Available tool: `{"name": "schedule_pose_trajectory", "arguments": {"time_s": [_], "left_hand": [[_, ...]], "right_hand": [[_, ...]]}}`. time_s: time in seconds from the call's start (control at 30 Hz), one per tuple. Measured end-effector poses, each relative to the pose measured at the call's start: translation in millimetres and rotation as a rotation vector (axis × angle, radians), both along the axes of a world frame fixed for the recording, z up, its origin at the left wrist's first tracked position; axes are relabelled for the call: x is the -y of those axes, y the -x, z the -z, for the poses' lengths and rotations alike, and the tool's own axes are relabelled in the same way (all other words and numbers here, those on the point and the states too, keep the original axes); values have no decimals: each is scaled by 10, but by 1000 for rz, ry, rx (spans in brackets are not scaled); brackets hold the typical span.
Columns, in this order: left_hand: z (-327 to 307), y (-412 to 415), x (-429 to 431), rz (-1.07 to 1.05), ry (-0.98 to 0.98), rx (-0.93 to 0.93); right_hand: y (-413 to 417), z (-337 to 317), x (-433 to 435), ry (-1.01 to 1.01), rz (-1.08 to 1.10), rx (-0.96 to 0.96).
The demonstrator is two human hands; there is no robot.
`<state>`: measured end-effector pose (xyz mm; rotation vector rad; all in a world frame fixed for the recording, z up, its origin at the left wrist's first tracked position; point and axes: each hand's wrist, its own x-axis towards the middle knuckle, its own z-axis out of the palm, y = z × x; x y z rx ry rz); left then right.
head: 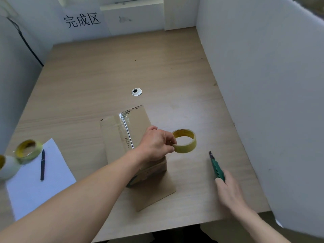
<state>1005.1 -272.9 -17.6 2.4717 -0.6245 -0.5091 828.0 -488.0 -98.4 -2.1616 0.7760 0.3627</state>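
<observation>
Left hand (pixel 156 144) pinches the tape roll (pixel 186 149); right hand (pixel 229 190) sits on the knife (pixel 216 165) (can't tell if gripped), blade pointing straight ahead toward the roll.

The yellow tape roll (pixel 185 149) is beside the taped brown box (pixel 112 137), hole up, pinched by the left hand (pixel 156 144). The green knife (pixel 216 168) points away, its near end in the right hand (pixel 229 190).

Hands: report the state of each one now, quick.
Left hand: grips the yellow tape roll.
Right hand: holds the green utility knife by its end.
</observation>
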Motion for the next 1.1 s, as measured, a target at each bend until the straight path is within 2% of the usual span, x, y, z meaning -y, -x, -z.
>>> {"name": "schedule_pose_trajectory", "arguments": {"time_s": [0.1, 0.2, 0.3, 0.6, 0.73, 0.83, 0.9, 1.0, 1.03, 1.07, 1.1], "left_hand": [[-5, 3, 2, -6, 5, -10], [-10, 2, -1, 1, 5, -13], [-22, 1, 5, 3, 8, -27], [-33, 9, -2, 0, 16, -47], [-25, 12, -9, -3, 22, -38], [-18, 16, -6, -9, 29, -36], [-12, 13, -8, -9, 26, -41], [-13, 10, 11, -8, 16, -36], [-10, 9, 11, -10, 14, -39], [-7, 9, 12, -14, 15, -38], [-3, 11, 13, -16, 17, -34]], "right_hand": [[160, -342, -284, -368, 16, 206], [268, -544, -500, -629, 23, 220], [233, -638, -625, -684, -4, 217], [71, -528, -744, -678, -61, 221], [71, -349, -716, -515, -103, 130], [96, -118, -461, -130, -142, 104], [85, 24, -208, 120, -161, 7], [39, 152, 85, 386, -273, -157], [-14, 146, 130, 476, -312, -163], [-80, 95, 143, 515, -306, -79], [-174, -6, 123, 498, -285, 85]]}}
